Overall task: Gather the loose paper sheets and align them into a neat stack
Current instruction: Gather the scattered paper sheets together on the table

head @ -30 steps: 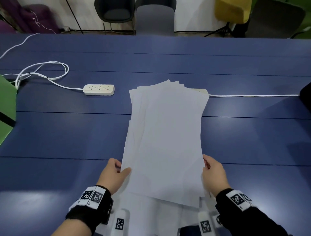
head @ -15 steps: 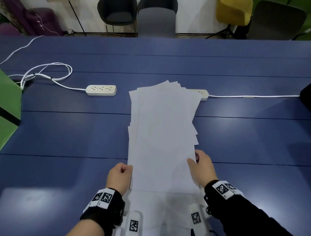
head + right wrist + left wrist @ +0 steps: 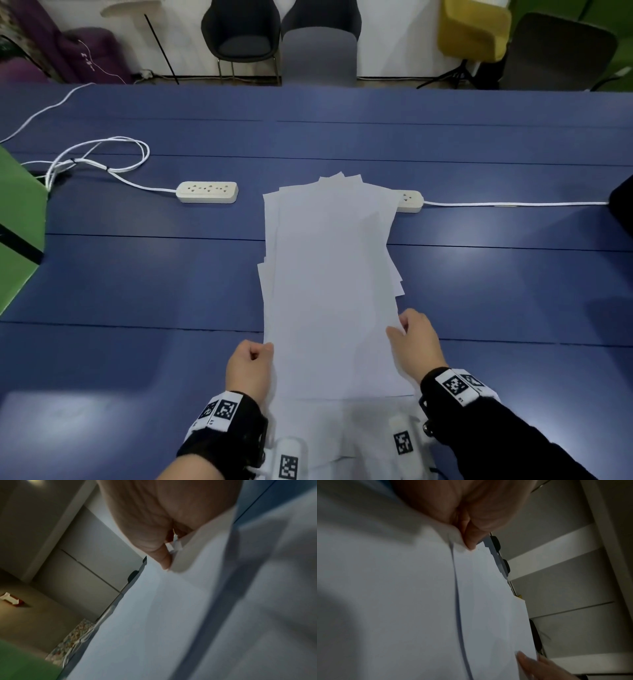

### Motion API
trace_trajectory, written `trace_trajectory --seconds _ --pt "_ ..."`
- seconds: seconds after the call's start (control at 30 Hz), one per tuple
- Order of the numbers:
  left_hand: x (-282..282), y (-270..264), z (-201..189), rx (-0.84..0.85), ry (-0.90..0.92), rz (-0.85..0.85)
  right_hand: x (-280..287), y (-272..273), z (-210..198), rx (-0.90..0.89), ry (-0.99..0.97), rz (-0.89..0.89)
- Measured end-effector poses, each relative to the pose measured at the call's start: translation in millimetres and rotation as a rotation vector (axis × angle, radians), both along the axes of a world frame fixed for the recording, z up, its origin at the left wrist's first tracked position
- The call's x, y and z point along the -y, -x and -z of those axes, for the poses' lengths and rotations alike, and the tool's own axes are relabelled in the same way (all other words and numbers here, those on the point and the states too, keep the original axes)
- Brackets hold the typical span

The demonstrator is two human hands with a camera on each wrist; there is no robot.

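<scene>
head: above, facing forward-down | wrists: close, along fingers | shared: paper sheets

Black wristbands with white square-coded marker tags on both wrists: left hand, right hand. Black long sleeve behind the right band; bare forearm behind the left band.

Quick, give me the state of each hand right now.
Left hand: closed, pinching the left edge of the paper sheets.
Right hand: closed, gripping the right edge of the same sheets.
</scene>
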State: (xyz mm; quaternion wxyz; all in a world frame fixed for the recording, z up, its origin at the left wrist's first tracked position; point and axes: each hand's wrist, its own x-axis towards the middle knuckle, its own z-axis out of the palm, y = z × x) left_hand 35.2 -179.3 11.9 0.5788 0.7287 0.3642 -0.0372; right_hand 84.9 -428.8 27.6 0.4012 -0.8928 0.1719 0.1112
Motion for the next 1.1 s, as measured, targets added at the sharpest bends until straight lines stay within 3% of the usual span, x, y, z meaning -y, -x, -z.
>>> trace_trajectory --seconds 0.2,0.37,0.47,0.57,0.77,0.9,1.0,1.1 --pt "5 -6 6 0.021 -0.022 -0.021 20 3 0 -0.188 0.023 -0.086" --pt "14 -22 -4 0.077 -0.015 0.133 3 10 2 -0.191 -0.102 0.045" --pt "19 -28 -8 0.051 -0.094 0.294 -12 17 1 -0.154 -0.101 -0.033" --pt "18 -37 -10 -0.030 -0.137 0.343 -12 12 6 -0.160 -0.092 -0.076" --pt "-9 -84 -9 -0.064 -0.259 0.394 15 -48 16 0.024 -0.034 0.108" --pt "-11 -117 -10 0.005 -0.322 0.421 18 -103 10 -0.001 -0.032 0.071" --pt "-10 -133 -11 0.015 -0.263 0.416 9 -133 7 -0.029 -0.067 0.014" --pt "-14 -144 -14 0.061 -0.148 0.280 -2 -151 4 -0.059 -0.073 -0.037"
